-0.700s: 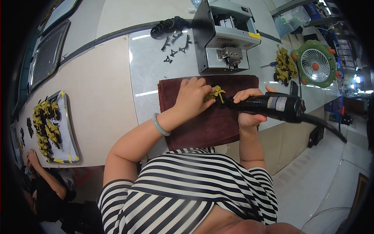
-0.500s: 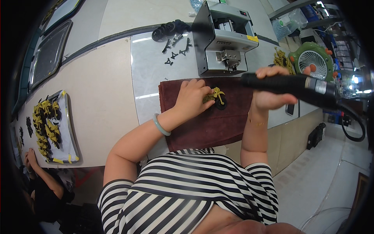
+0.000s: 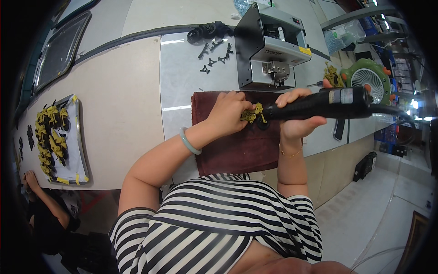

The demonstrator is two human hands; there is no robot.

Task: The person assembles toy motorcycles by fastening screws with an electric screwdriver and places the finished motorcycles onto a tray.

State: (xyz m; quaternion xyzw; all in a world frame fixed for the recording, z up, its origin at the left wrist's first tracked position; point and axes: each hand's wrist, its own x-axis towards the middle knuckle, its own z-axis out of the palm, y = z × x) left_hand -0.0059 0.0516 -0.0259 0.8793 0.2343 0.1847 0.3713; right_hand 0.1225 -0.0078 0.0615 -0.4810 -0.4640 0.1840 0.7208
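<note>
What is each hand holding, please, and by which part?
Right hand: black corded tool, gripped near its tip. Left hand: yellow model motorcycle, by the end away from the tool.

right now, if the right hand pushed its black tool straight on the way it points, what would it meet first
The black tool would likely meet the yellow toy motorcycle held by the left hand first; whether they touch is unclear.

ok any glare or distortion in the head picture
Head view: pale glare streaks on the white tabletop panel, left of the maroon cloth; head view: bright lights flare at far right; head view: the table's dark seam bows.
</note>
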